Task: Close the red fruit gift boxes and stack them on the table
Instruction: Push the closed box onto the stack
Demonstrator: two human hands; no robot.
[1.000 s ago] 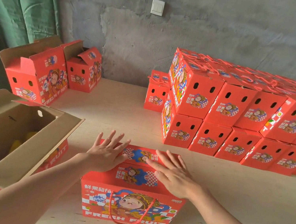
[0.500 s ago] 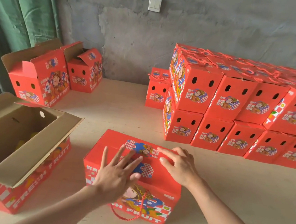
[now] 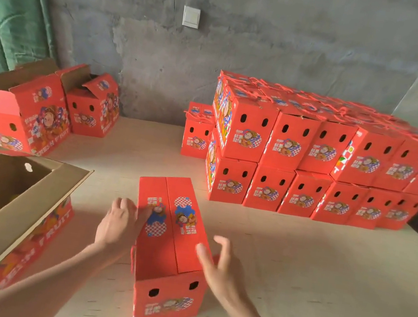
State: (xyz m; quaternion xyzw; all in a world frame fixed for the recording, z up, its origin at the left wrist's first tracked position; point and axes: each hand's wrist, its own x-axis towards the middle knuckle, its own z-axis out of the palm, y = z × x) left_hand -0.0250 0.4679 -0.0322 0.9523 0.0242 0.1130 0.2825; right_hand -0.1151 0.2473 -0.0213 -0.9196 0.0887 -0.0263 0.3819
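My left fingers (image 3: 125,204) are bent at the top left edge of the gift box (image 3: 161,254), and the thumb tip lies on the lid. It reads as a light hold, and I cannot tell how firm it is. My right fingers (image 3: 202,251) are spread and loosely curved just off the box's right wall, holding nothing. Whether a fingertip brushes the cardboard I cannot tell. Behind them, the left hand (image 3: 118,222) sits flush against the box's left side, while the right hand (image 3: 221,266) hangs beside its near right corner.

The box stands on the table (image 3: 295,266) directly in front of me, with its short, two-holed end facing me. Both lid flaps are down. The right flap rides a touch proud of the left at the near end.

I judge closing as done and lifting as the step now. To do it well I'd bring the right palm flat onto the right wall opposite the left, squeeze evenly and raise the box level. Thumbs over the seam should stop the flaps springing up.

Beyond the box to the right is the two-tier stack (image 3: 311,157) of closed boxes, with a single closed box (image 3: 196,134) at its left end. Near left of the box is a large open carton (image 3: 7,196). Two more open boxes (image 3: 19,113) are far left.
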